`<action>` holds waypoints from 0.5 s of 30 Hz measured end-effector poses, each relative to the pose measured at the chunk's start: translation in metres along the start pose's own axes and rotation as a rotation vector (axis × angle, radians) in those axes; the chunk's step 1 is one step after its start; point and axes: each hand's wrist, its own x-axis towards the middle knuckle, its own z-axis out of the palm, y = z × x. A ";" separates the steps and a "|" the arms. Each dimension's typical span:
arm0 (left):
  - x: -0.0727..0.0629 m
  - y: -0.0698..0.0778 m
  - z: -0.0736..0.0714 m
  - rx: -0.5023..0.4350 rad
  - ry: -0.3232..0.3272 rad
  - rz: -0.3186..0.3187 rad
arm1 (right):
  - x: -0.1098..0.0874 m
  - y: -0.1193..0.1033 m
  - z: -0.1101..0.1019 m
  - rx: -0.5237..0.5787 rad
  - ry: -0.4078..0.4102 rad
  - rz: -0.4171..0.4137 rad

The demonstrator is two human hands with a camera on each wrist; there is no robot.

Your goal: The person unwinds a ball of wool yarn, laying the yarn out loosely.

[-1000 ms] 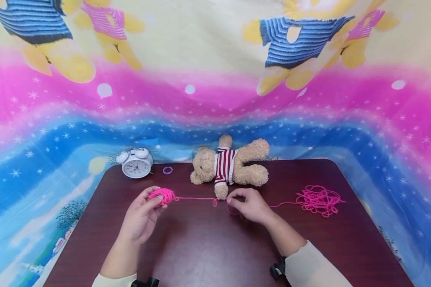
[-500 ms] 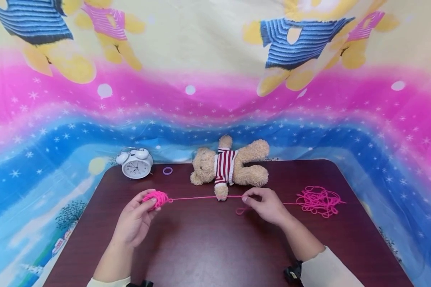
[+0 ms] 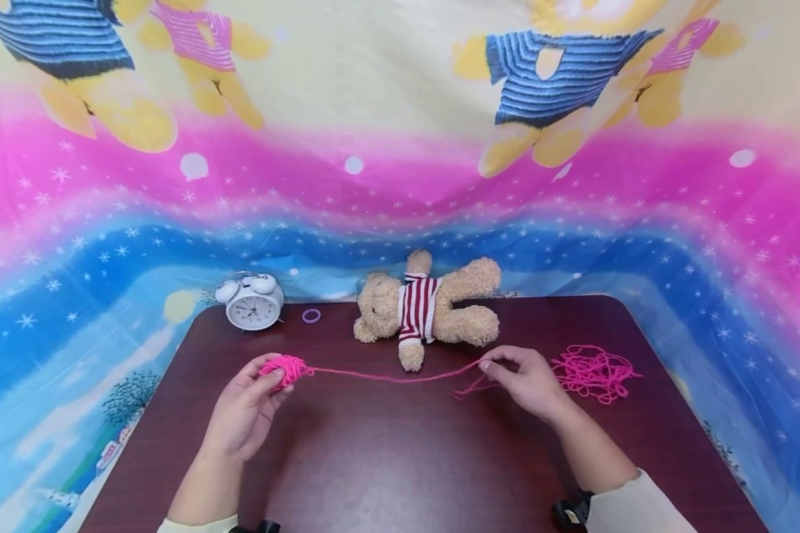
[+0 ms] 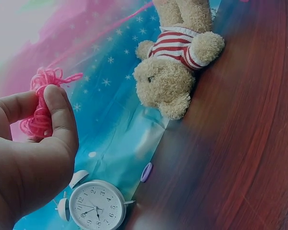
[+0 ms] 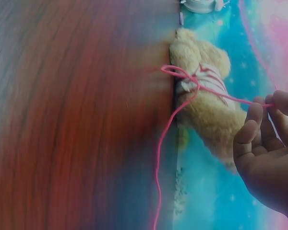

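The left hand point(image 3: 243, 414) is pinching the yarn bundle point(image 3: 285, 371) over the bench's point(image 3: 400, 459) ten o'clock; the right hand point(image 3: 525, 381) is pinching its strand point(image 3: 400, 380) at two. Seemingly they are winding or unwinding, next calling for gentle tension.

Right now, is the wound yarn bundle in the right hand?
No, the left hand holds the bundle, while the right hand pinches a strand.

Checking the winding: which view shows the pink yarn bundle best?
Left wrist: the bundle appears largest there, strands distinct, though the left hand covers part. The head view shows it smaller; the right wrist view misses it.
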 end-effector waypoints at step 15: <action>-0.004 0.005 -0.007 0.018 0.032 -0.012 | -0.021 0.015 -0.058 -0.019 0.092 0.051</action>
